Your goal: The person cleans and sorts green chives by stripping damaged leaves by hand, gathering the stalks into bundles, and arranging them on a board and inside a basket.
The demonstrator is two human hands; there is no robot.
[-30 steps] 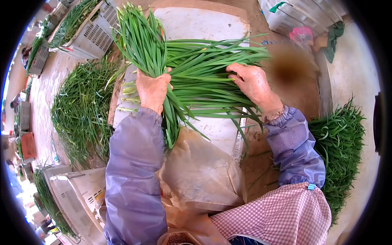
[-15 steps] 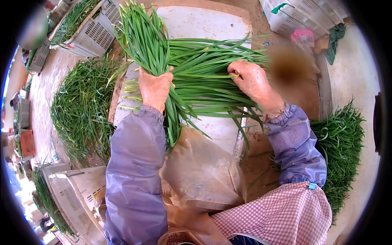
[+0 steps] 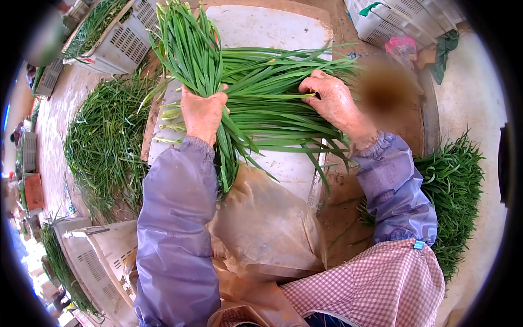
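My left hand [image 3: 204,113] is wrapped round a thick bunch of long green leaves [image 3: 190,52], whose pale ends point to the upper left. Beneath it, a second layer of green leaves [image 3: 261,117] lies crosswise on a white board [image 3: 267,27], pale stem ends at the left. My right hand [image 3: 331,103] is closed in a pinch over the right part of this layer, on a single leaf blade with a yellowish tip.
Loose leaves [image 3: 109,141] are heaped on the floor at left. White crates [image 3: 122,43] stand upper left, another crate [image 3: 98,256] lower left, more crates [image 3: 381,24] upper right. A dense green pile [image 3: 455,191] lies at right, a plastic sheet [image 3: 267,223] over my lap.
My right hand has moved slightly up over the leaves, and its pinch now shows a yellowish leaf tip. My left hand keeps its hold on the bunch.
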